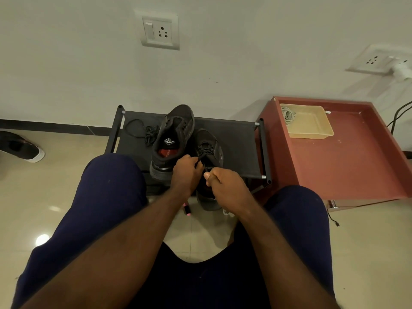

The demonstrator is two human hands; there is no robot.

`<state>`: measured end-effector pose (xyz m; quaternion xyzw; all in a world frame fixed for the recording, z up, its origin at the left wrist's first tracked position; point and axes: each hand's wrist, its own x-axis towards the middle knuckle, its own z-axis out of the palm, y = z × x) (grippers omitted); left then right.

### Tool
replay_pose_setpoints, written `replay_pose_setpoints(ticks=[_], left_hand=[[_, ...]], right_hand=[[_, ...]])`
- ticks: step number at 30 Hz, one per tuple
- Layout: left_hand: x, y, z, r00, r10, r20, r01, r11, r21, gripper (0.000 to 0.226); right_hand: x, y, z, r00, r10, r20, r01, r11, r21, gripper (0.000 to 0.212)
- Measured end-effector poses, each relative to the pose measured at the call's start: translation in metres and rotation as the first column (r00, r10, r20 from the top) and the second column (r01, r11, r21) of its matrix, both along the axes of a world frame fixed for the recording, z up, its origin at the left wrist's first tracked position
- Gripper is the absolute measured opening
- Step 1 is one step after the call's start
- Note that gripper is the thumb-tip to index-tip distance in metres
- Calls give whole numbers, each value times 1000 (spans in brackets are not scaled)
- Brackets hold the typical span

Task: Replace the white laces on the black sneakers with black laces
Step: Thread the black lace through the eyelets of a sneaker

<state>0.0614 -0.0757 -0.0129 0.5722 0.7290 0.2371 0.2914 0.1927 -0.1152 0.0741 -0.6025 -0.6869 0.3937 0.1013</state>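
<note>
Black lace (201,155) is threaded across the eyelets of the right-hand sneaker (215,144), which sits a little right of frame centre with its toe toward the wall and its heel hanging over the near edge of a black fabric rack (236,139). We note the left hand (186,172) just below the shoe's tongue, fingers curled, pinching one end of that lace between thumb and forefinger. The right hand (229,186) sits close beside it, curled into a fist with the thumb laid along the top; a strand runs down to it, though where it is gripped is hidden inside the fist. The two hands are almost touching. Just left of this shoe, side against side, stands the second sneaker (176,130), open-mouthed, no lace visible in it, red insole and a white logo showing inside. Further left on the rack lies a loose black lace (141,130), partly looped and partly bunched. On the tiled floor (66,166) under the forearms we see a small pink and black object (186,209), too hidden to identify. To the right stands a red table (347,157) carrying a cream tray (312,129) with a whitish coil (288,113) in its far corner. At the left edge lies another dark shoe with a white sole (22,148). A white wall socket (160,32) sits at upper centre.
</note>
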Motion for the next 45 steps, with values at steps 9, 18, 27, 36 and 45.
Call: replay_pose_setpoints(ticks=[9,18,27,36,45], left_hand=[[-4,7,-3,994,-86,-64,91,994,66,24],[-8,6,-4,995,-90,-31,94,984,152,22],[8,-4,70,938,-196,285,82,927,367,25],[24,-27,68,875,-317,365,236,939,248,15],[-10,-11,77,884,-372,283,418,900,-122,5]], right_hand=[[0,3,-3,856,-408,-319,387,913,-130,25],[13,15,-13,469,-658,-589,577,734,-360,27],[-1,11,-11,520,-527,-672,394,846,-358,35],[-3,13,-10,309,-616,-724,322,784,-530,38],[7,16,-24,676,-503,-539,476,856,-202,38]])
